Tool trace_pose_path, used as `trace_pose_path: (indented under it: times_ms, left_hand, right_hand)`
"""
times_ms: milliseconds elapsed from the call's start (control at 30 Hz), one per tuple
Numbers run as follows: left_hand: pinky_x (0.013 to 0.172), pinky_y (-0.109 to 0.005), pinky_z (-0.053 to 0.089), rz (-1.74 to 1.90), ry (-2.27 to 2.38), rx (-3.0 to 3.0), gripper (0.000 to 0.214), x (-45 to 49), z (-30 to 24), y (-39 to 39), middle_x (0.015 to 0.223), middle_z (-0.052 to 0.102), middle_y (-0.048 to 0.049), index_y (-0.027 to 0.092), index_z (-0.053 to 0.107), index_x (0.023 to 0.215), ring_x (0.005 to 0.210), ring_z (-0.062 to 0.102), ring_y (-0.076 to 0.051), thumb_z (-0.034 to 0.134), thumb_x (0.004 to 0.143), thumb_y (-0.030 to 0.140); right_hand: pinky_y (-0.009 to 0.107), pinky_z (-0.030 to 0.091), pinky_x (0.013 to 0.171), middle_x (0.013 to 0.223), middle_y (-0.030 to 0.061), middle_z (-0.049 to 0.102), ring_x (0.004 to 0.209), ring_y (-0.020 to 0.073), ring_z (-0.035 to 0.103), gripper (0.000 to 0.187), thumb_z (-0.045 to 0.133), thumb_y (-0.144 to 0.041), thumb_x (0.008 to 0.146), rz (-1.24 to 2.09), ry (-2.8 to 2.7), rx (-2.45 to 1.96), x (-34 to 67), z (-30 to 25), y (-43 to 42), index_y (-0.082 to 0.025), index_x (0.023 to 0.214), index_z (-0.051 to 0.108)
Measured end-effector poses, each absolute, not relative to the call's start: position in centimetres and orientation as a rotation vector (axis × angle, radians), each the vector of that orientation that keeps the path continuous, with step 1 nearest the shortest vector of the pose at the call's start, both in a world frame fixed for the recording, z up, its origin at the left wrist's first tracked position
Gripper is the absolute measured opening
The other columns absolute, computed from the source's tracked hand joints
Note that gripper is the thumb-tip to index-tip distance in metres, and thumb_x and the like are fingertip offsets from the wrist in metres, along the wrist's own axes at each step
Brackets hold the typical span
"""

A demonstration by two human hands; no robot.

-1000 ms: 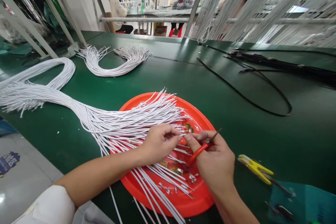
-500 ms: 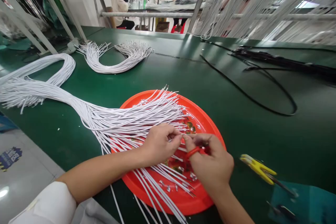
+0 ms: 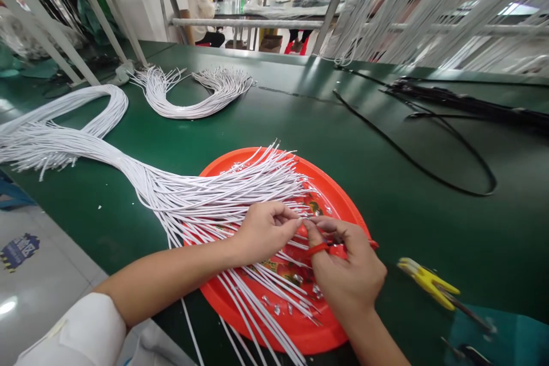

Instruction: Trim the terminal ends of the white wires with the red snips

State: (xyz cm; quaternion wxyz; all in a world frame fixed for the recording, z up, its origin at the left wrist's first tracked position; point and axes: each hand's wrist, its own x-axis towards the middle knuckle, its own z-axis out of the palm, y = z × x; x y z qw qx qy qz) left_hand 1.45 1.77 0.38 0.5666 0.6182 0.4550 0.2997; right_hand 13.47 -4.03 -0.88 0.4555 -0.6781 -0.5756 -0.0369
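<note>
Left hand fingers pinching 1 white cable end, mostly hidden; right hand fingers curled round red-handled tool, tips meeting left's, frame center. Slim, smooth white cables fan across glossy, rimmed red tray, green bench.

Two bare hands, one round red tray
One red-handled tool, one yellow-handled tool, one U-shaped white cable bundle.

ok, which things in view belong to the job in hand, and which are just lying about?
In use, it seems:
red-handled tool, in the right hand
white cables, under the left hand
red tray

Lying about, apparently:
yellow-handled tool
black cables
white bundle at the back
</note>
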Motion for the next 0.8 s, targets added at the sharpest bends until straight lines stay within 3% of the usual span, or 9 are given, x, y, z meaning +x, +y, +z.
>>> trace_pose_path:
  times_ms: [300,400,600,800]
  left_hand:
    - [0.061,-0.022,0.041,0.853,1.037,1.891,0.017,1.0,0.9,1.2,0.064,0.062,-0.0013,0.015,0.067,0.069,0.062,0.053,-0.011,0.051,0.075,0.017]
    - [0.06,-0.022,0.04,0.842,1.057,1.913,0.017,1.0,1.0,1.2,0.064,0.062,-0.001,0.016,0.066,0.068,0.062,0.052,-0.011,0.051,0.074,0.017]
    - [0.048,-0.02,0.036,0.716,1.116,1.603,0.015,1.5,0.5,1.4,0.057,0.057,0.0012,0.014,0.059,0.063,0.051,0.049,-0.009,0.052,0.073,0.024]
    - [0.046,-0.019,0.037,0.647,1.054,1.363,0.015,1.3,0.6,1.7,0.057,0.056,0.0011,0.014,0.056,0.066,0.05,0.051,-0.009,0.055,0.072,0.027]
  right_hand:
    - [0.027,0.043,0.056,0.078,0.0033,0.068,0.068,0.0183,0.063,0.017,0.053,-0.01,0.07,-0.351,-1.726,-1.521,14.3,-1.6,-4.0,-0.023,0.081,0.051]
    - [0.028,0.044,0.057,0.076,0.0037,0.066,0.064,0.0171,0.061,0.01,0.058,-0.02,0.072,-0.117,-1.545,-1.639,14.0,-1.5,-4.1,-0.023,0.076,0.049]
    - [0.028,0.048,0.061,0.069,-0.0003,0.058,0.066,0.0145,0.059,0.026,0.065,-0.031,0.069,0.671,-1.014,-1.487,13.3,-0.4,-3.4,-0.023,0.07,0.039]
    - [0.03,0.047,0.065,0.074,0.0,0.056,0.069,0.0145,0.055,0.027,0.068,-0.03,0.066,0.687,-0.994,-1.573,13.7,-0.7,-2.9,-0.023,0.073,0.043]
